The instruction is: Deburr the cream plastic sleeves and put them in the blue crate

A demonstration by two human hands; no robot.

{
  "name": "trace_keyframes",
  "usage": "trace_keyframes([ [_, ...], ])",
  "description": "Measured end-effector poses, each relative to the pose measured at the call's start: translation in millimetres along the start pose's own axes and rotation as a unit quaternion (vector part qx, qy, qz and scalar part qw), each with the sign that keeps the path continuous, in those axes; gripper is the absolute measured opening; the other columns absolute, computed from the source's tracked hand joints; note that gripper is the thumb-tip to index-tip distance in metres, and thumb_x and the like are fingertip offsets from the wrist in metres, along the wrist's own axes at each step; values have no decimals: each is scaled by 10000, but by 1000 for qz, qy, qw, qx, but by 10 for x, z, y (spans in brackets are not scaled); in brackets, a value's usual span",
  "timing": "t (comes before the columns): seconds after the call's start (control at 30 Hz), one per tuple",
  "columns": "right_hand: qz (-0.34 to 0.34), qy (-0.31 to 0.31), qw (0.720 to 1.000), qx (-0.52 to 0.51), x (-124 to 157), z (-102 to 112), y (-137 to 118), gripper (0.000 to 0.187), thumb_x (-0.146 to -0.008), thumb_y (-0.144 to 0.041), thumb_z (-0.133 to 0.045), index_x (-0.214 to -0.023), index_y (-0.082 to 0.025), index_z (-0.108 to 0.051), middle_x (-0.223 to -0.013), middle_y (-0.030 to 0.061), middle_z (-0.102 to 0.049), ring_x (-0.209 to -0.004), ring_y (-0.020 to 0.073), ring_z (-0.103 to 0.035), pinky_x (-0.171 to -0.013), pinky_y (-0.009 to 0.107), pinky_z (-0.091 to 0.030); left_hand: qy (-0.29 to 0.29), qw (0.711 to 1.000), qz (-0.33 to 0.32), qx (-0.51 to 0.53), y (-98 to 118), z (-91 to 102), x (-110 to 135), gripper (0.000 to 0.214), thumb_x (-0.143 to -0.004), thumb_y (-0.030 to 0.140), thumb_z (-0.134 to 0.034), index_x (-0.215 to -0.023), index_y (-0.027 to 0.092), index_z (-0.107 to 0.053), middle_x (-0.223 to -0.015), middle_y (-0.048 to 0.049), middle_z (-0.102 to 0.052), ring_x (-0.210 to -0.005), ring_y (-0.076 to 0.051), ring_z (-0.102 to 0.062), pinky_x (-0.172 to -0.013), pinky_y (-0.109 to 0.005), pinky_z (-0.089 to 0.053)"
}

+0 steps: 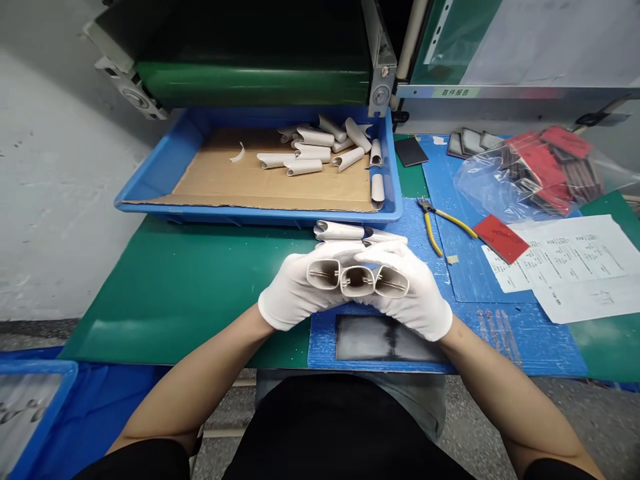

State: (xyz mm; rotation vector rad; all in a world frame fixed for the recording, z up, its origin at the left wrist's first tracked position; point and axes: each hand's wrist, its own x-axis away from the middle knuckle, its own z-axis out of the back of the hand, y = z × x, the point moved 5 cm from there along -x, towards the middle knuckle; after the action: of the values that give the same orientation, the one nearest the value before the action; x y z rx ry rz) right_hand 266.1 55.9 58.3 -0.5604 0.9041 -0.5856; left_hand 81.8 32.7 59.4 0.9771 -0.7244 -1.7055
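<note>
On the green mat (pixel 175 287) a blue tray (pixel 165 160) sits well beyond the hands, with loose tubes (pixel 313 152) scattered on its cardboard (pixel 225 180). Nearer, the gloved left hand (pixel 293 293) and right hand (pixel 420 293) clasp three tubes (pixel 357 280) side by side between them. The long axes point away from the person, open ends facing back. Each hand grips one flank, equally near. Spare tubes (pixel 340 231) lie just behind.

A factory assembly bench: a green conveyor belt (pixel 253 83) at twelve o'clock feeds a blue tray (pixel 165 167) of plastic parts (pixel 313 152), with cutters (pixel 437 223) and paperwork (pixel 570 263) at two o'clock.
</note>
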Motion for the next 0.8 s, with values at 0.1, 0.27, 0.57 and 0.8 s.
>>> trace_keyframes([
  [0.1,-18,36,999,29,21,80,-27,363,-893,-428,-893,-1194,-290,-745,-1194,86,-745,-1173,269,-733,-1016,465,-638,23,992,-22,-119,89,51,13,350,-808,443,-881,-1073,220,-828,-1083,-78,-843,-1002,-267,-817,-998,-333,-662],
  [0.27,-7,27,999,15,61,139,-87,402,-962,-408,-820,-1340,-308,-725,-1198,73,-758,-1205,282,-733,-1019,458,-630,60,978,-74,-186,85,71,22,404,-849,572,-823,-1025,208,-832,-999,-76,-850,-942,-260,-824,-887,-289,-667],
  [0.57,6,20,999,34,91,149,-138,505,-988,-346,-782,-1482,-342,-677,-1228,82,-769,-1139,267,-751,-990,422,-645,26,985,-125,-119,-6,0,30,369,-871,442,-852,-1145,196,-824,-1125,-89,-849,-1001,-279,-832,-909,-322,-678],
  [0.8,34,14,999,37,94,139,-173,608,-992,-287,-770,-1567,-378,-594,-1257,66,-758,-1167,248,-750,-972,379,-634,6,992,-125,-31,-136,53,98,309,-841,386,-893,-1091,219,-825,-1017,-77,-852,-916,-281,-832,-868,-372,-708],
])
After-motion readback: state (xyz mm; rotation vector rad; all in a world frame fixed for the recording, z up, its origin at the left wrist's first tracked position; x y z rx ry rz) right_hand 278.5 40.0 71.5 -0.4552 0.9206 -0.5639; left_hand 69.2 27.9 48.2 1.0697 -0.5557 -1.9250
